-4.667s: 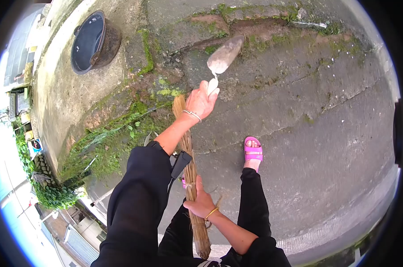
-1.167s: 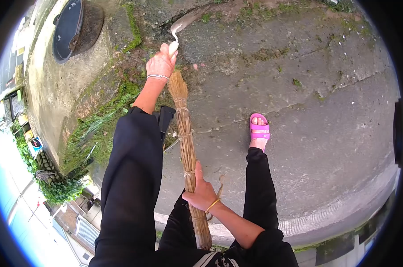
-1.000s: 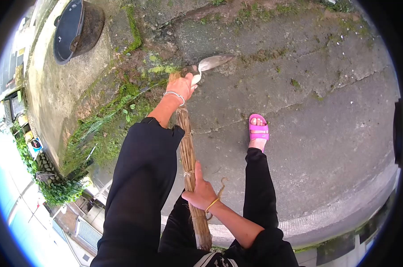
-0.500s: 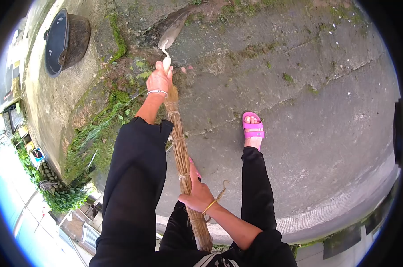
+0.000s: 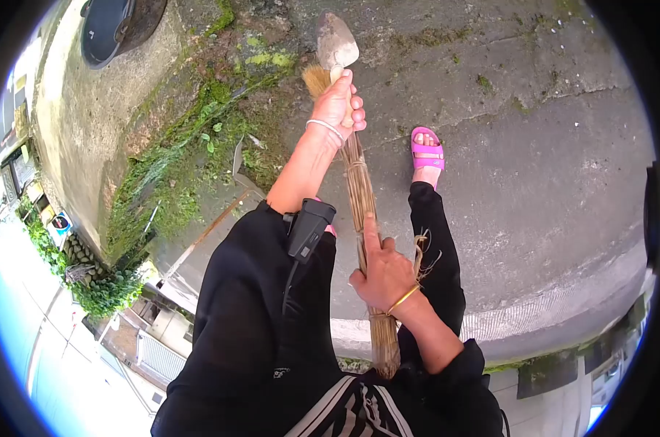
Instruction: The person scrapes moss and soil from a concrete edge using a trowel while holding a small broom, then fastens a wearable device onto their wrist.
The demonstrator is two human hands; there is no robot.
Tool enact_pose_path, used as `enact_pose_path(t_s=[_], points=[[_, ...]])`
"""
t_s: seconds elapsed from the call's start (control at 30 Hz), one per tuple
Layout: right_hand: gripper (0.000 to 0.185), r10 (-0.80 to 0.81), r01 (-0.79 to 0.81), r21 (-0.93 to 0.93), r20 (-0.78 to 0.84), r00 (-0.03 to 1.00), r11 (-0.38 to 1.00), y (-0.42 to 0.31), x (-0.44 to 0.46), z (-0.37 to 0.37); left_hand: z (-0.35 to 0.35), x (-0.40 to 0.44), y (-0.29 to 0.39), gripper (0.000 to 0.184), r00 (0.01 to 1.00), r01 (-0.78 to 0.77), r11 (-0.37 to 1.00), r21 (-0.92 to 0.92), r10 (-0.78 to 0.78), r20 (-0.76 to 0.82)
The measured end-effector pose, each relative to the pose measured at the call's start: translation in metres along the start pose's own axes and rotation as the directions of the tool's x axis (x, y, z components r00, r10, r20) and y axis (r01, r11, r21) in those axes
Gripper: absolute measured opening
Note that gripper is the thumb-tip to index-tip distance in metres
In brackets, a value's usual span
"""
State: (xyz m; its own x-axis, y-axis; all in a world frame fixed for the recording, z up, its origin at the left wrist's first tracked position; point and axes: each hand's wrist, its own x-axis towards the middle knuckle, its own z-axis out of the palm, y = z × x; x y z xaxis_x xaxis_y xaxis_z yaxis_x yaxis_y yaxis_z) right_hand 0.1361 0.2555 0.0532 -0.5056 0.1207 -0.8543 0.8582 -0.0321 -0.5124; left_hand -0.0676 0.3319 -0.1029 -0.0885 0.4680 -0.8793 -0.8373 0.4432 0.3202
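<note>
My left hand, with a silver bracelet, is closed round the pale handle of a trowel. The trowel's dirt-marked blade points up and away, just beyond the bristle end of a straw broom. That broom runs lengthwise below my left hand, its bristles partly showing to the left of the fingers. My right hand, with a gold bracelet, grips the lower part of the broom, the index finger stretched along the bundle.
A dark bucket is at the upper left. A long-handled tool lies left of my legs near mossy ground. A pink sandal is on my foot on the concrete. A black device hangs by my left sleeve.
My left hand and the trowel have moved right, away from the crack, and the blade has turned its flat face upward. The broom has shifted right with my right hand; the view has tilted.
</note>
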Motion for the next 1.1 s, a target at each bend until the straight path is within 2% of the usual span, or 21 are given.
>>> enact_pose_path(t_s=[0.03,0.07,0.1,0.17,0.2,0.23,0.27,0.3,0.33,0.37,0.4,0.43,0.47,0.57,0.63,0.7,0.77,0.8,0.83,0.93,1.1], points=[[0.100,0.089,-0.089,-0.129,-0.001,0.996,0.988,0.002,-0.012,0.008,-0.003,-0.012,-0.003,0.034,1.000,0.023,0.998,-0.058,-0.023,-0.003],[0.101,0.173,-0.172,-0.253,-0.017,0.985,0.952,0.003,-0.023,0.017,-0.008,-0.022,-0.006,0.033,0.999,0.019,0.999,-0.037,-0.021,-0.048],[0.101,0.175,-0.173,-0.265,-0.016,0.984,0.948,0.013,-0.028,0.027,-0.009,-0.034,-0.009,0.033,0.999,0.016,0.999,-0.050,-0.019,-0.047],[0.104,0.250,-0.235,-0.294,0.013,0.968,0.926,0.033,-0.026,0.048,-0.011,-0.062,-0.013,0.033,0.976,0.025,0.999,-0.041,-0.033,-0.216],[0.104,0.242,-0.231,-0.307,0.000,0.970,0.923,0.031,-0.024,0.056,-0.016,-0.074,-0.015,0.033,0.970,0.027,0.997,-0.076,-0.044,-0.240],[0.102,0.202,-0.235,-0.353,-0.128,0.971,0.906,0.026,-0.030,0.062,-0.018,-0.091,-0.018,0.033,0.972,0.018,0.996,-0.089,-0.038,-0.233],[0.100,0.144,-0.241,-0.397,-0.258,0.955,0.885,0.023,-0.037,0.065,-0.018,-0.106,-0.018,0.034,0.952,0.017,0.999,-0.038,-0.027,-0.304],[0.100,0.126,-0.234,-0.413,-0.271,0.954,0.880,0.009,-0.048,0.063,-0.019,-0.123,-0.013,0.034,0.926,0.012,1.000,0.015,-0.006,-0.376],[0.096,-0.047,-0.114,-0.405,-0.367,0.929,0.907,-0.010,-0.063,0.060,-0.018,-0.142,-0.013,0.033,0.897,-0.003,0.992,0.126,0.058,-0.437],[0.093,-0.215,0.011,-0.411,-0.455,0.864,0.912,-0.029,-0.081,0.057,-0.021,-0.165,-0.014,0.033,0.900,-0.029,0.993,0.116,0.076,-0.430],[0.088,-0.452,0.322,-0.321,-0.547,0.705,0.891,-0.052,-0.103,0.050,-0.019,-0.183,-0.012,0.031,0.876,-0.006,0.969,0.249,0.125,-0.465],[0.088,-0.621,0.485,-0.387,-0.501,0.604,0.784,-0.079,-0.125,0.041,-0.013,-0.195,-0.005,0.030,0.852,0.017,0.926,0.378,0.184,-0.490],[0.088,-0.759,0.622,-0.439,-0.432,0.486,0.648,-0.103,-0.149,0.038,-0.008,-0.208,0.001,0.030,0.859,-0.018,0.928,0.373,0.206,-0.469],[0.076,-0.921,0.705,-0.599,-0.173,0.350,0.380,-0.155,-0.184,0.042,0.001,-0.246,0.011,0.029,0.870,-0.058,0.929,0.366,0.227,-0.439],[0.073,-0.926,0.688,-0.637,-0.120,0.357,0.348,-0.171,-0.191,0.048,0.015,-0.267,0.022,0.029,0.927,-0.066,0.972,0.224,0.143,-0.346],[0.070,-0.931,0.675,-0.672,-0.062,0.360,0.306,-0.186,-0.197,0.052,0.025,-0.288,0.037,0.029,0.927,-0.123,0.968,0.217,0.190,-0.324],[0.066,-0.930,0.767,-0.539,-0.094,0.356,0.348,-0.200,-0.206,0.057,0.032,-0.309,0.051,0.027,0.916,-0.263,0.922,0.285,0.332,-0.226],[0.061,-0.904,0.773,-0.491,-0.074,0.422,0.401,-0.208,-0.218,0.057,0.035,-0.319,0.063,0.027,0.908,-0.294,0.914,0.278,0.358,-0.217],[0.061,-0.911,0.773,-0.507,-0.064,0.408,0.381,-0.214,-0.220,0.062,0.037,-0.328,0.073,0.027,0.907,-0.316,0.920,0.230,0.364,-0.211],[0.062,-0.928,0.682,-0.631,-0.205,0.313,0.369,-0.227,-0.231,0.080,0.038,-0.352,0.098,0.028,0.924,-0.329,0.940,0.084,0.339,-0.174],[0.064,-0.951,0.626,-0.717,-0.198,0.238,0.306,-0.258,-0.257,0.102,0.027,-0.391,0.132,0.029,0.887,-0.451,0.889,-0.085,0.435,-0.158]])
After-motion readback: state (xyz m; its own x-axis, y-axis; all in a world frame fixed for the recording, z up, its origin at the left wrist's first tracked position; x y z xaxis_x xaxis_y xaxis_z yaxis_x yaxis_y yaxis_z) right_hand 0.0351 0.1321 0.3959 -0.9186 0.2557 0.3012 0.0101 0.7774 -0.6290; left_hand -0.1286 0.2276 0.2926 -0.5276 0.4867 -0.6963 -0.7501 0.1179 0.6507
